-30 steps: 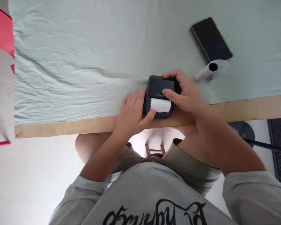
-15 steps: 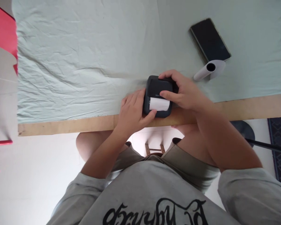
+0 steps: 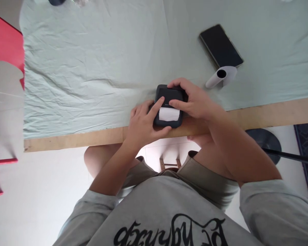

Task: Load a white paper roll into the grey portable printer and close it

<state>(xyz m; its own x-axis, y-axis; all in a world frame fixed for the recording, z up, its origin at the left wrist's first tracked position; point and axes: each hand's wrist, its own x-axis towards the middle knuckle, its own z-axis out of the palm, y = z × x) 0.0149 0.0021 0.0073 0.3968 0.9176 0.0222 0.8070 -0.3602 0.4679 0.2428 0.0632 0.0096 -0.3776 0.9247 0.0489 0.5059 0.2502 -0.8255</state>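
Observation:
A small dark portable label printer (image 3: 172,93) lies at the table's front edge, with a strip of white paper (image 3: 169,114) on its near half. My left hand (image 3: 143,123) wraps the printer's left side; its index finger rests on the top and its thumb is along the near edge. From the right, my right hand (image 3: 193,99) grips the same printer, fingers at the far right corner and thumb on top. To the right of my right hand stands a white paper roll (image 3: 215,78) with a dark core and a loose curled end.
Beyond the roll lies a black phone (image 3: 221,46) on the pale green cloth (image 3: 92,51). A bare wooden strip (image 3: 74,140) forms the table's front edge. Red furniture (image 3: 5,37) stands at the left. A dark round base with a pole (image 3: 265,143) is on the floor at right.
My left index finger has moved from the printer's left side onto its top, and the left thumb has slid off the paper toward the near edge. The camera view has shifted slightly.

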